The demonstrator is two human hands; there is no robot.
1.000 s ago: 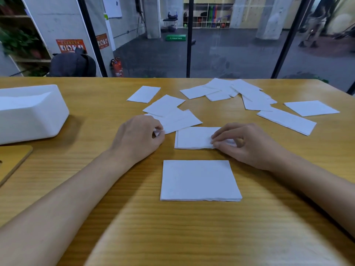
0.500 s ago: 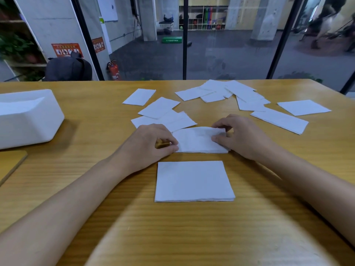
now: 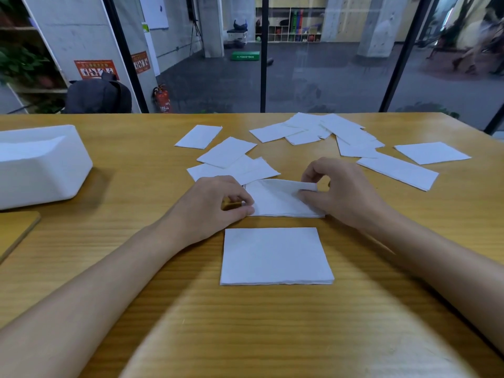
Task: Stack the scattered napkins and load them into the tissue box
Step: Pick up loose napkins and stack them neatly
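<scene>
Raised since earlier: white square paper napkin [image 3: 275,200], pinched by left hand [image 3: 215,205] and right hand [image 3: 346,192]. At 6 o'clock, thin white stack [image 3: 275,255]; loose napkins [image 3: 395,170] toward 12 o'clock await stacking, boxing.

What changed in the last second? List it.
The left hand moved right from the scattered napkins and now pinches the middle napkin's left edge. The right hand, resting on it earlier, grips and lifts its far right edge. The near stack, tissue box and scattered napkins stayed put.
</scene>
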